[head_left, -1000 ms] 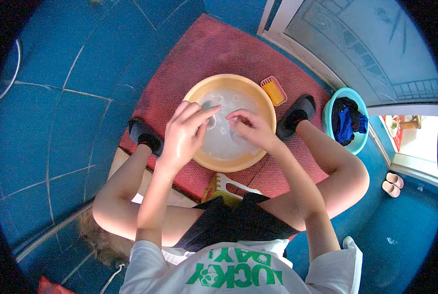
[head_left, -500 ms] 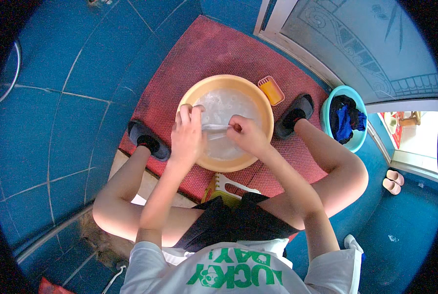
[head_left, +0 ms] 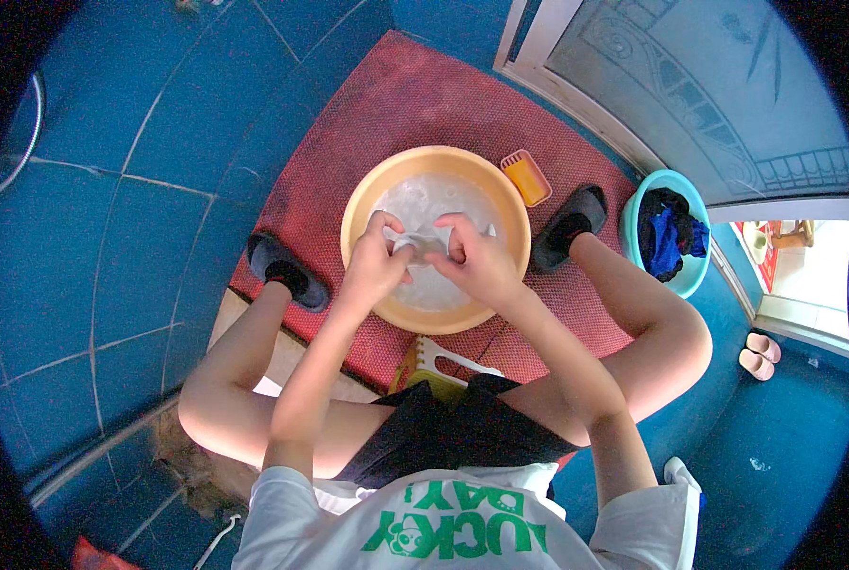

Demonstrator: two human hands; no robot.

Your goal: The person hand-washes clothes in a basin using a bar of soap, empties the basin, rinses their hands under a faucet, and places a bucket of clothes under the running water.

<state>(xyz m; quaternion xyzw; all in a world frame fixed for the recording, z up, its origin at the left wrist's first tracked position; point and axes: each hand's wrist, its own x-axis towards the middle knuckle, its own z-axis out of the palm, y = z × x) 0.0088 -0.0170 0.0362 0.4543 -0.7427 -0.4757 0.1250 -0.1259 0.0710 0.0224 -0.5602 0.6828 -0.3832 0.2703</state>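
Observation:
A yellow-orange basin (head_left: 358, 198) of cloudy, soapy water (head_left: 426, 193) stands between my feet. Over the water a thin white cloth (head_left: 420, 243) is stretched between my two hands. My left hand (head_left: 373, 267) pinches one side of it, fingers bent. On the other side, my right hand (head_left: 484, 264) grips the cloth with thumb and curled fingers. The two hands are close together, and part of the cloth is hidden behind the fingers. Its exact kind cannot be made out.
An orange-yellow soap dish (head_left: 527, 178) lies beside the basin's far right rim, on the red mat (head_left: 349, 114). Farther right, a turquoise tub (head_left: 631, 223) holds dark and blue clothes (head_left: 667, 240) by the door frame. A small stool (head_left: 434, 361) is under me; pink slippers (head_left: 759, 356) lie at right.
My left hand has dropped from its raised position and turned inward, closing on the cloth. My right hand has shifted slightly, and the cloth now spans between both hands.

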